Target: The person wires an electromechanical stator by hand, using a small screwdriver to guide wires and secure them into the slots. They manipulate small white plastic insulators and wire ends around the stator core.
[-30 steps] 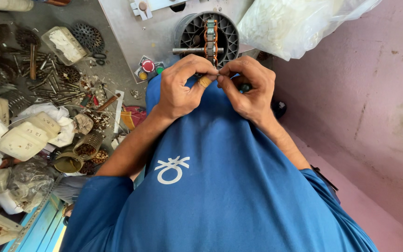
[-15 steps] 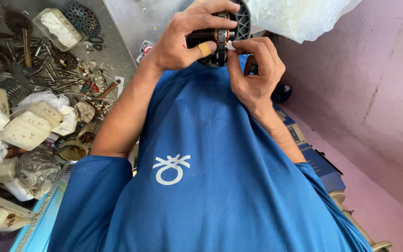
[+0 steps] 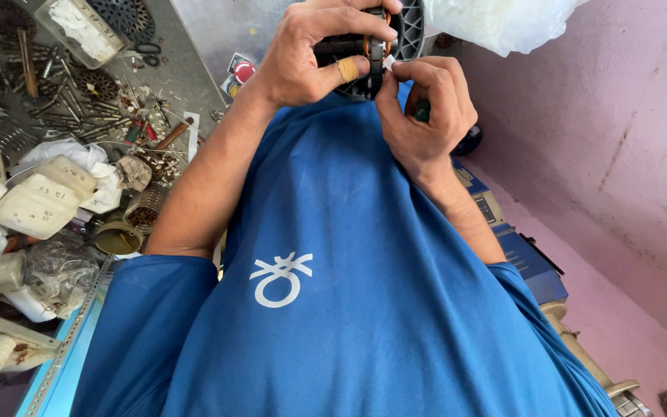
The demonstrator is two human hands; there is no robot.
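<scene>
Pink plaster wall (image 3: 619,131) fills the right of the view, and a cluttered grey surface (image 3: 194,73) runs along the left. A person in a blue shirt (image 3: 349,293) works with both hands raised at the far edge of that surface.

Left hand (image 3: 310,54) wraps around a round black motor part (image 3: 395,35) with a ribbed rim and copper-coloured windings, its fingers curled over the top and its thumb pressed against the front; the thumb tip wears a tan wrap. Right hand (image 3: 426,112) sits just beside it, touching the part's lower edge, with thumb and forefinger pinched on a small white scrap (image 3: 390,62) at the part's face. A dark green object shows inside the right hand's curled fingers, too hidden to identify.

Behind the part stands a grey metal panel (image 3: 218,31) with a red button (image 3: 245,71) near its lower edge. A clear plastic bag (image 3: 503,23) holding pale material hangs at the far right corner.

Along the left edge of the surface lie white tagged bundles (image 3: 36,205), a clear plastic box (image 3: 79,31), scattered screws and metal rods (image 3: 55,100), and a small round tin (image 3: 117,238).
</scene>
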